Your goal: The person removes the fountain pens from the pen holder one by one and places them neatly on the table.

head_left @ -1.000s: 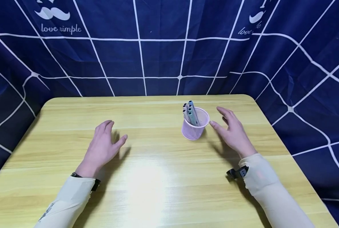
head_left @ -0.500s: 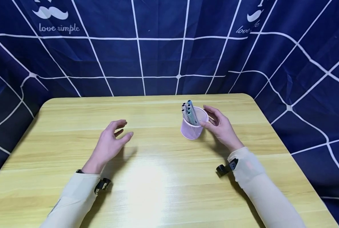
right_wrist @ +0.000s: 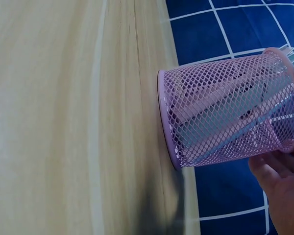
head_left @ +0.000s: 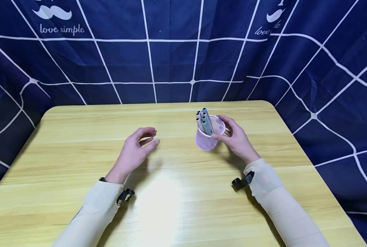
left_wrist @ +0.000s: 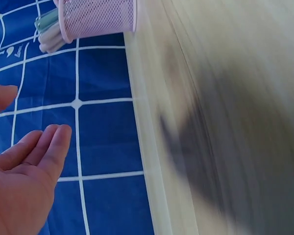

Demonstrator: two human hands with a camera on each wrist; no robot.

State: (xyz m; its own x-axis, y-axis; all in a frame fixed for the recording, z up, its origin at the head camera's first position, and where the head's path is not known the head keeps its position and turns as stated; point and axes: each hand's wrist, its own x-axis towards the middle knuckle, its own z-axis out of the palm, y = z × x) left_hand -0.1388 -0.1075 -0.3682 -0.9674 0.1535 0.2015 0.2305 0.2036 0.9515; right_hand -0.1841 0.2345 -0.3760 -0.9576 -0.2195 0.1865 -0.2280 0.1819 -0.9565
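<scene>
A pink-purple mesh pen holder (head_left: 205,141) stands upright on the table, right of centre, with several pens (head_left: 205,123) leaning to its left side. My right hand (head_left: 239,142) grips the holder near its top from the right, thumb at the front rim and fingers behind. In the right wrist view the pens show through the mesh of the holder (right_wrist: 225,110), and part of the hand (right_wrist: 285,193) is cut off by the frame edge. My left hand (head_left: 133,154) hovers over the table left of the holder, holding nothing, fingers loosely bent and thumb apart.
The light wood table (head_left: 78,137) ends at a rounded back edge. Dark blue cloth (head_left: 171,61) with white grid lines hangs behind it and at both sides. A black wrist device (head_left: 242,181) juts from the right sleeve, and another (head_left: 125,196) from the left.
My right hand has moved left from beside the pen holder and taken hold of it near the rim. My left hand has moved right, closer to the holder.
</scene>
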